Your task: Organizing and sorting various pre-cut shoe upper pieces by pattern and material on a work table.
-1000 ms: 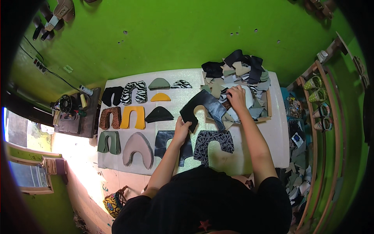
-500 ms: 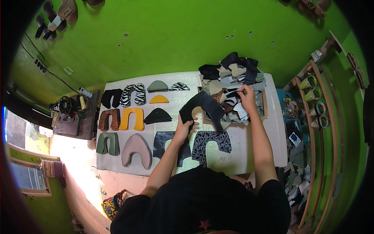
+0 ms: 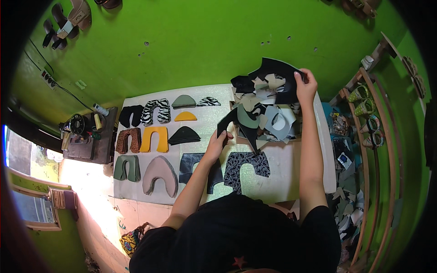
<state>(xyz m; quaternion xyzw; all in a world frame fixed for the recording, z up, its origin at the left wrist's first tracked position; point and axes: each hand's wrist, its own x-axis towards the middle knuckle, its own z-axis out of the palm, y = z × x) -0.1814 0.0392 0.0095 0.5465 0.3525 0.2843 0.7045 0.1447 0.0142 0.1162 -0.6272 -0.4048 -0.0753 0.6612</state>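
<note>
My left hand grips the lower corner of a black cut piece at the near left edge of a pile of mixed cut pieces on the white-covered table. My right hand is raised over the far side of the pile and holds a large black shaped piece by its right edge. In front of me lie a black patterned U-shaped piece and a dark glossy one.
Rows of shoe-upper pieces lie on the left half of the table: zebra-striped, yellow, brown, green, pinkish-grey. A sewing machine stands at the left. Shelves with shoes stand at the right, with scraps below.
My right hand has left the pile's middle and risen toward the far side, lifting a large black piece. My left hand stays on its black piece.
</note>
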